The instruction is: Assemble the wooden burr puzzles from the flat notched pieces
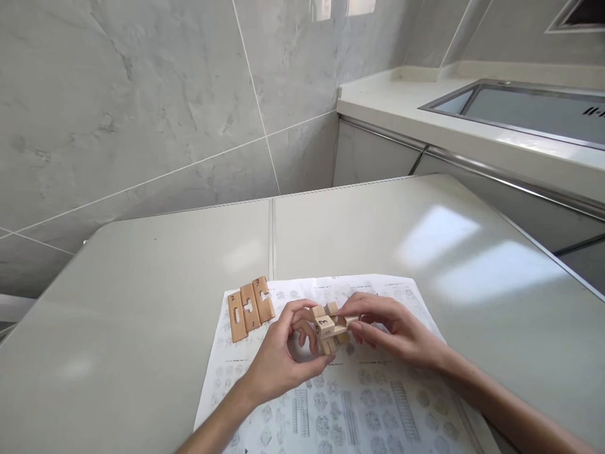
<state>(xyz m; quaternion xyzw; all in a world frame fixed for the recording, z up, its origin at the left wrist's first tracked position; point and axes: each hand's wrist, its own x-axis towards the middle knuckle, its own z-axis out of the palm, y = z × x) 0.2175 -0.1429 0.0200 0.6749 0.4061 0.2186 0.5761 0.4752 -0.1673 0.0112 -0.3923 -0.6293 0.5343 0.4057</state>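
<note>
A small cluster of interlocked wooden puzzle blocks (329,327) is held over a printed instruction sheet (350,403). My left hand (283,356) grips the cluster from the left, fingers curled round it, thumb underneath. My right hand (394,328) pinches its right side with fingertips pressed on a block. One block face shows a handwritten number. Three loose notched wooden pieces (250,307), also numbered, lie flat side by side at the sheet's upper left corner, a little to the left of my left hand.
The sheet lies on a pale grey table (142,315) with a seam down its middle. Grey tiled wall stands behind. At the right is a white counter (425,120) with a steel sink (529,107), apart from the table.
</note>
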